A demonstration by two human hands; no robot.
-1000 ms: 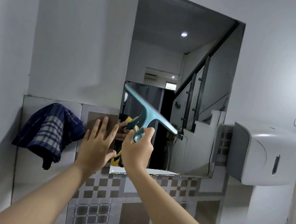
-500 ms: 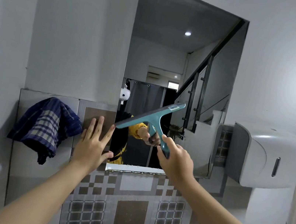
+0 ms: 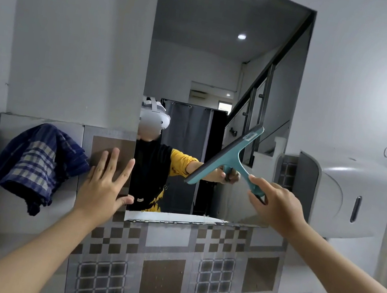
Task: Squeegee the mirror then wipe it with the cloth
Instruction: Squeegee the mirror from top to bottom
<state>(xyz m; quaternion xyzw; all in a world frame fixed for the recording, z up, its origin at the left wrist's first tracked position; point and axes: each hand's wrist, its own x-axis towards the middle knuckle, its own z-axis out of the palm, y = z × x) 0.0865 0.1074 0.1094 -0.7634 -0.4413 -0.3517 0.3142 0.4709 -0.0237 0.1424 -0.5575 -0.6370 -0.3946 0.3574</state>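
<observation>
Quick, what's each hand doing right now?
Left hand: open, flat on the tiled wall.
Right hand: closed on the teal squeegee handle.

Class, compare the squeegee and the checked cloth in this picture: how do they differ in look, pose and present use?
The squeegee is rigid, teal and T-shaped; the cloth is soft, crumpled, dark blue with pale checks. The squeegee is held by the right hand, tilted against the mirror; the cloth hangs untouched left of the mirror, on the tiled wall. The left hand lies flat on the tiles beside it. Both are cleaning tools.

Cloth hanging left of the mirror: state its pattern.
Cloth: dark blue and white plaid, head view.
</observation>
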